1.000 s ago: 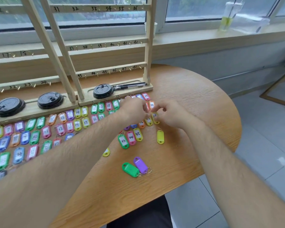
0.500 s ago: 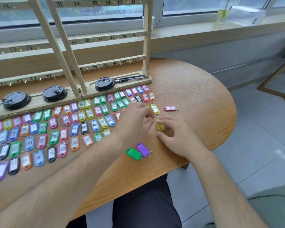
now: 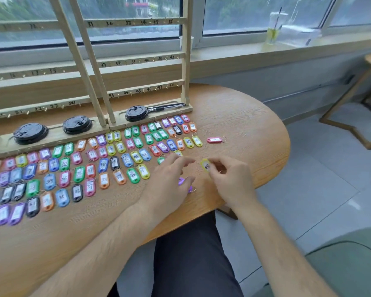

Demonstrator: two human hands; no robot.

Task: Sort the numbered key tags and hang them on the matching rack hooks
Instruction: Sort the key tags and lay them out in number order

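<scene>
Left hand (image 3: 169,179), fingers relaxed, has slid over the purple tag (image 3: 181,181) while right hand (image 3: 231,181) pinches a yellow tag (image 3: 205,166); read its number squarely before choosing a rack (image 3: 186,61) hook

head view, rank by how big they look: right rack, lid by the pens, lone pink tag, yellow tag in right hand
1. rack
2. lid
3. pink tag and yellow tag: look alike; yellow is blurred and partly covered, so unranked
</scene>
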